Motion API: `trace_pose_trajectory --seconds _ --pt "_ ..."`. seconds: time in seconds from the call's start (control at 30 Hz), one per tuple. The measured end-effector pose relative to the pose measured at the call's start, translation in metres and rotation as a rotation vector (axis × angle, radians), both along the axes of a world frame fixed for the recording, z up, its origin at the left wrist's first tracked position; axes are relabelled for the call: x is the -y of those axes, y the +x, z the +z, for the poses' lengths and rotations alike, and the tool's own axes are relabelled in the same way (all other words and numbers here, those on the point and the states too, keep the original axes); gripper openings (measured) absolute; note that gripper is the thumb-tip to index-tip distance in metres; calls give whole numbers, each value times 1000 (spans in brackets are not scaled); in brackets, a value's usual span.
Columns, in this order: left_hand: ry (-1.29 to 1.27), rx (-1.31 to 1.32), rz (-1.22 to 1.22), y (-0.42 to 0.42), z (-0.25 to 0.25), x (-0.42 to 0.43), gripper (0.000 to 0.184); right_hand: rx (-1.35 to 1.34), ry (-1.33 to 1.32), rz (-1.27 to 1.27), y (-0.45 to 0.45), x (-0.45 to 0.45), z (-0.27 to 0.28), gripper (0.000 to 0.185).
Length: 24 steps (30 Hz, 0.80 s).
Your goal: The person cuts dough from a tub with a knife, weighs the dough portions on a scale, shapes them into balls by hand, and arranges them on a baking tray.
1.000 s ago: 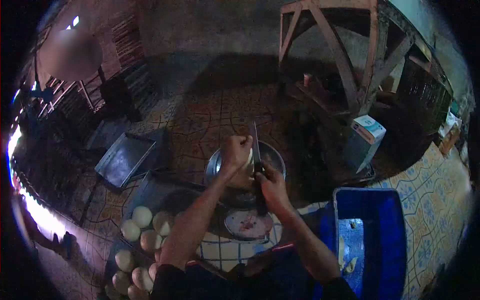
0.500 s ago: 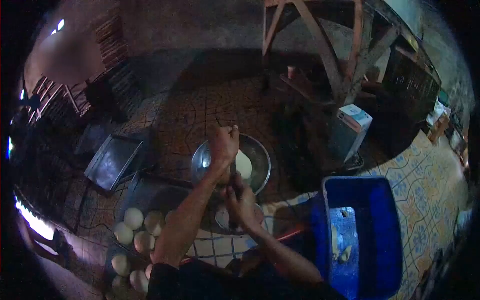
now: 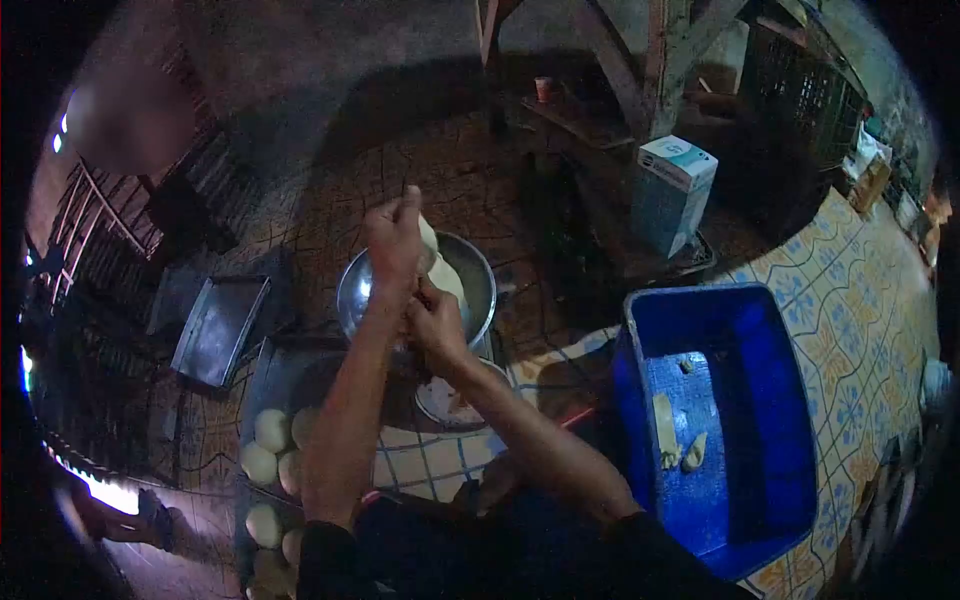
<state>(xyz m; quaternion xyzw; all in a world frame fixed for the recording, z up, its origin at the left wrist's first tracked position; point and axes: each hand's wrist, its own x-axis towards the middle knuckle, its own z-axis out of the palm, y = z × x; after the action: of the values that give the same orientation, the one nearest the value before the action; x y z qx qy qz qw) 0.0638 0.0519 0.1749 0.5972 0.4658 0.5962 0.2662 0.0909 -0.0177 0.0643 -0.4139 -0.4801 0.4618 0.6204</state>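
Note:
My left hand [image 3: 394,240] is closed at the left side of a metal bowl [image 3: 480,272], gripping pale dough [image 3: 428,236] that shows beside its fingers. More pale dough [image 3: 447,282] is in the bowl, just below and to the right. Close under my left wrist, my right hand [image 3: 437,322] is wrapped round the knife, whose blade is hidden behind my hands and forearm. A round plate [image 3: 448,402] sits below the bowl, partly covered by my right forearm.
Several round dough balls [image 3: 264,465] lie on a dark tray [image 3: 262,372] at the lower left. Beyond it is a metal pan [image 3: 222,330]. A blue bin [image 3: 760,400] with dough scraps stands at the right, and a box [image 3: 675,195] stands behind it. Wooden beams rise behind.
The view has shifted right and down, so most things appear further left and higher. The knife blade, upright between my hands a second ago, is now hidden. More dough shows in the bowl.

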Motion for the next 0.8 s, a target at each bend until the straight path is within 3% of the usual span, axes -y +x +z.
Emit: trace_pose_trajectory --seconds 0.07,0.13,0.2,0.27,0.33,0.37,0.4,0.43,0.5,0.53,0.57,0.6,0.63,0.67,0.7,0.73,0.8 --pt "18 189 95 -5 9 -17 38 -128 -146 174 8 19 20 33" --pt "-43 340 232 -5 5 -51 35 -248 -104 102 -13 69 0 28" --pt "-101 500 370 -2 9 -54 33 -137 -63 79 -7 95 -3 27" --pt "-164 724 -3 19 19 -15 31 -61 42 40 2 82 -2 29" --pt "-143 617 -120 38 20 25 32 -38 -83 181 27 39 28 31" --pt "-89 530 -240 47 20 41 32 -341 -64 218 25 15 21 31" --pt "-82 532 -200 54 20 51 34 -637 -31 253 22 -5 14 31" --pt "-76 538 -209 53 24 60 34 -630 -22 249 28 -10 21 31" --pt "195 408 -122 48 36 76 35 -330 3 226 43 -12 35 33" --pt "104 702 43 57 42 81 32 -236 76 266 54 -7 41 36" --pt "112 713 50 55 45 84 32 -271 -143 335 68 -3 41 36" --pt "228 772 -171 49 42 90 28 -304 -376 403 82 4 36 37" --pt "338 820 -386 44 33 97 25 -418 -430 363 100 16 36 39" --pt "493 938 -454 61 15 100 24 -528 -485 323 109 28 42 41" --pt "653 1045 -527 81 4 105 23 -689 -276 288 101 43 56 46" --pt "650 1046 -504 85 -7 114 23 -685 -296 299 99 42 56 46" --pt "753 377 -534 87 1 151 24 -859 -180 816 104 28 63 50"
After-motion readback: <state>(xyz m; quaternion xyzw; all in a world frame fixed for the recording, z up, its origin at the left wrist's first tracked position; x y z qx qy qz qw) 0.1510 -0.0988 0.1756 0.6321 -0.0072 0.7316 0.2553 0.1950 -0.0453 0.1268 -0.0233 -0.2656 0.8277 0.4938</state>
